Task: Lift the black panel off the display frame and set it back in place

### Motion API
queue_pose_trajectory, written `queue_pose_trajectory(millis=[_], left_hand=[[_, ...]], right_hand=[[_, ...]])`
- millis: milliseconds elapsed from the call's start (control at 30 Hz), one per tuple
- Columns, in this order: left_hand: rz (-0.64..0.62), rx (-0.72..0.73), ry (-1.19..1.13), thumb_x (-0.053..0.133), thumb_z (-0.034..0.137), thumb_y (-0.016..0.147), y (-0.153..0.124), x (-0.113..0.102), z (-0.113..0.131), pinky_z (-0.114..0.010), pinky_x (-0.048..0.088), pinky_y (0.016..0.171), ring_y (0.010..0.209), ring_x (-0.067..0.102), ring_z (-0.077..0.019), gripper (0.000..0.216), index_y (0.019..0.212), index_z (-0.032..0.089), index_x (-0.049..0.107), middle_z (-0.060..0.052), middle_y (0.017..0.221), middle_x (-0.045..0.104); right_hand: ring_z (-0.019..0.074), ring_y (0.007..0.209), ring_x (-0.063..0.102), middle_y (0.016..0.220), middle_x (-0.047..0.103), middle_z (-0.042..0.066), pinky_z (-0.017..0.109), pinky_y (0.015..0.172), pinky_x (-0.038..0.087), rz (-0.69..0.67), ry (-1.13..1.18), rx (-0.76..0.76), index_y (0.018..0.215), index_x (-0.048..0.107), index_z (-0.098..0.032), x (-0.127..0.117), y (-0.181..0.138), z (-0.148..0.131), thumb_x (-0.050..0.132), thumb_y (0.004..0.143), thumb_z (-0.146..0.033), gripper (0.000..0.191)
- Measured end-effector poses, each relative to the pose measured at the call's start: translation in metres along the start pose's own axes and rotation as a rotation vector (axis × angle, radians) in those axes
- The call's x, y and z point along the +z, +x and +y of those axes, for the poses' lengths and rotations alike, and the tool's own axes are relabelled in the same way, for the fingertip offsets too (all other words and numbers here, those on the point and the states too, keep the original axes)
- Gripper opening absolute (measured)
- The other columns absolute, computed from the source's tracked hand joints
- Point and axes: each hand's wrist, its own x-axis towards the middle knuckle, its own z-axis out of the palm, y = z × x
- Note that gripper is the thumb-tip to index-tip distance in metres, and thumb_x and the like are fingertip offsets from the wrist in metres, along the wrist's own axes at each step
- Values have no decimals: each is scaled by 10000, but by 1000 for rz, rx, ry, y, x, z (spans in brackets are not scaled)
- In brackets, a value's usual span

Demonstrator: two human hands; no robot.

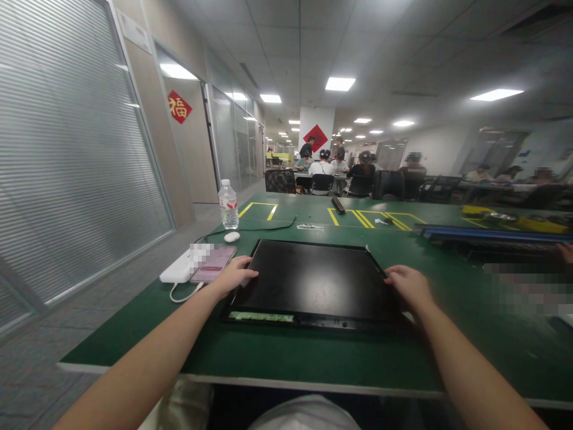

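Left of the left hand's fingers, a white block point(176, 267) lies on the green desk point(134, 334), a phone point(217, 260) against it and nearer the fingers; a white cable point(185, 300) loops in front of both. Beyond these fingers stand a clear bottle point(229, 206) and, just nearer, a small white case point(231, 237). The left hand point(233, 276) is at the panel's left border, thumb laid over the top face and the other fingers along the outer edge; how firmly they press, I cannot tell. The black flat panel point(308, 280) lies on the desk between the two hands' fingers, a green circuit strip point(262, 317) along its near edge, just right of and nearer than the left fingers. Farther out, between the hands, is a dark ridged piece point(338, 205). The right hand point(409, 288) has its fingers bent at the panel's right edge; whether they pinch it or only touch, I cannot tell. Beyond and right of these fingers lie long blue strips point(487, 235), with another person's hand point(566, 252) near their end.
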Motion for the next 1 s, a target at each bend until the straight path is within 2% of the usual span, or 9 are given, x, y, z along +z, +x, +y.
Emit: queue_pose_trajectory(millis=[233, 367, 533, 833, 933, 1000], left_hand=[[23, 24, 44, 688, 315, 588, 5, 3, -6, -419, 470, 966, 1078, 625, -334, 237, 797, 221, 746, -74, 1019, 721], [34, 37, 14, 697, 309, 588, 4, 4, -6, -409, 484, 928, 1018, 644, -321, 204, 769, 221, 732, -61, 964, 722], [-24, 35, 3, 675, 292, 594, 4, 5, -9, -389, 503, 876, 951, 658, -287, 259, 825, 187, 726, -54, 921, 719], [14, 30, 83, 718, 274, 574, 8, 4, -14, -428, 451, 1003, 1136, 619, -344, 215, 774, 198, 735, -105, 1148, 691], [33, 21, 104, 725, 269, 569, 7, 5, -12, -444, 421, 1041, 1213, 581, -362, 310, 862, 172, 742, -139, 1256, 654], [23, 23, 98, 721, 277, 581, 6, 6, -11, -441, 408, 1059, 1241, 563, -357, 426, 992, 164, 734, -141, 1291, 639]], right_hand=[[212, 702, 673, 743, 755, 40, 294, 633, 472, -8, -8, -5, 915, 757, -211, -2, -1, -3, 535, 710, -279, 310], [205, 631, 652, 748, 759, 49, 293, 582, 456, -13, 23, -7, 912, 755, -203, -1, 1, -1, 544, 692, -287, 316], [196, 564, 622, 763, 764, 68, 297, 543, 439, -19, 66, 8, 918, 756, -191, -1, 1, 0, 551, 670, -290, 337], [197, 579, 625, 795, 768, 71, 301, 550, 432, -24, 36, 19, 956, 750, -192, -2, 1, 0, 537, 701, -312, 354], [203, 603, 635, 786, 767, 70, 304, 563, 439, -15, 35, 23, 941, 751, -190, -2, 0, -1, 536, 693, -306, 349], [203, 598, 632, 797, 769, 62, 309, 567, 443, -22, 31, 36, 946, 748, -197, -2, 0, -2, 533, 697, -310, 348]])
